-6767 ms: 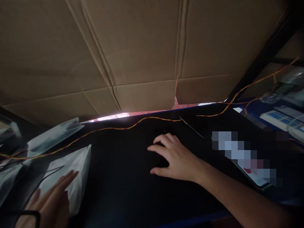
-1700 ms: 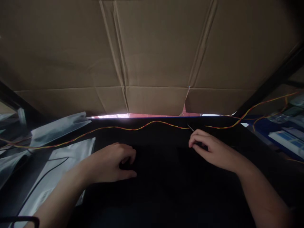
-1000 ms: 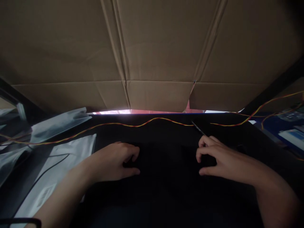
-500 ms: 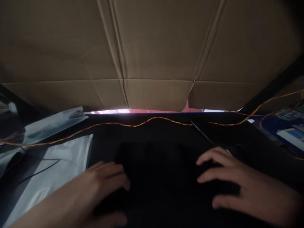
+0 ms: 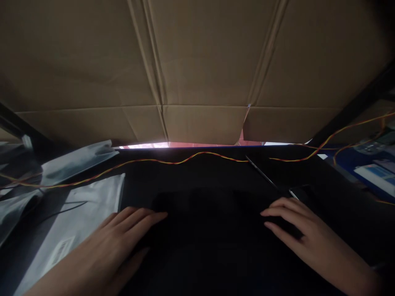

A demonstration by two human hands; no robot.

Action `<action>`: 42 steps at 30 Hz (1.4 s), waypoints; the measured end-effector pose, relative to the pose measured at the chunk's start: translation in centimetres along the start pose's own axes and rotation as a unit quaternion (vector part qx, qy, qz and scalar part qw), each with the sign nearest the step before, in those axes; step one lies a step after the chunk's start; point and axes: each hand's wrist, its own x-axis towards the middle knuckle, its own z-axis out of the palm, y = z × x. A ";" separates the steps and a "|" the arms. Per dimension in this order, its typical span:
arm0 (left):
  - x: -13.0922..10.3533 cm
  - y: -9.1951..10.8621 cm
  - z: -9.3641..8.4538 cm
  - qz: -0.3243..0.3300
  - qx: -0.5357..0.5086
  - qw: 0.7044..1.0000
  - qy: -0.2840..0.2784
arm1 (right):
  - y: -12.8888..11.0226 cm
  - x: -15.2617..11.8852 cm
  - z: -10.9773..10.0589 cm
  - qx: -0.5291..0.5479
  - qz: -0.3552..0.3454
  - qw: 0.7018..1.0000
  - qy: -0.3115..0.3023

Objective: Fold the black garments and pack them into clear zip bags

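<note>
Extending over a black counter, left hand, near a pale pouch, and right hand are holding fingers loosely spread.

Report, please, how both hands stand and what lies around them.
Left hand open, overlapping white bag in view; right hand open, nearest shiny-edged dark object; no grip visible, contact too dim to tell; red-yellow wire crosses beyond both.

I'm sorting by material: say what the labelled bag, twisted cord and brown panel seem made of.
Labelled bag: probably thin plastic, milky and translucent-looking, with soft wrinkles.
Twisted cord: likely plastic-insulated wire, from its red and yellow strands; finish unclear.
Brown panel: apparently matt cardboard, showing pressed creases.
</note>
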 end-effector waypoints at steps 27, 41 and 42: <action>10.8 0.8 2.0 0.169 -0.075 0.982 -0.026 | -7.5 2.0 0.5 -0.064 0.084 0.964 0.243; 10.4 0.0 2.7 0.191 -0.056 0.978 -0.060 | -11.5 1.5 5.5 0.055 -0.056 0.986 0.144; 10.4 -0.1 2.6 0.192 -0.056 0.978 -0.059 | -10.7 0.9 5.2 0.058 -0.032 0.974 0.216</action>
